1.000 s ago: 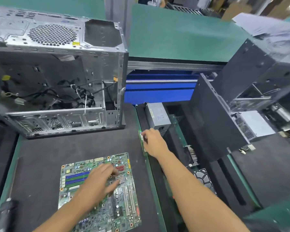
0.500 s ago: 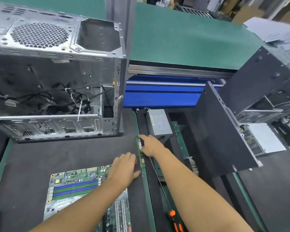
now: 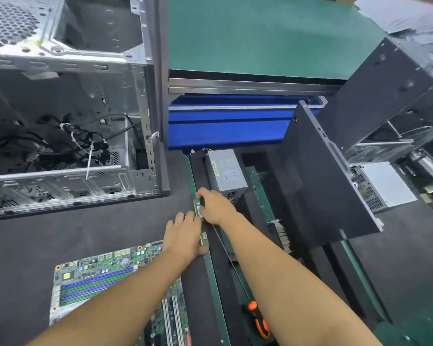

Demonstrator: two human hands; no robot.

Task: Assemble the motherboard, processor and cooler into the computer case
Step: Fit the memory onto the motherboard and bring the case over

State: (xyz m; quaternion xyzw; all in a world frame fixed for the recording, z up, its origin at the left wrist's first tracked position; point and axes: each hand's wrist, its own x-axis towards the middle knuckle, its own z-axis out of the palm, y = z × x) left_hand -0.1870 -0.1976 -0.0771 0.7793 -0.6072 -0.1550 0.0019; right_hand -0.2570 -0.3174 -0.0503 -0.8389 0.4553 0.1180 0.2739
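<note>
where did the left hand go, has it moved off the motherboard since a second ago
Yes. The left hand has left the motherboard and gone right to the mat edge, meeting the right hand at the green memory stick.

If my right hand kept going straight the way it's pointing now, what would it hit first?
Probably the grey power supply: the right hand, gripping the green memory stick, points up and away, and that box lies just beyond its knuckles. Depth is unclear.
</note>
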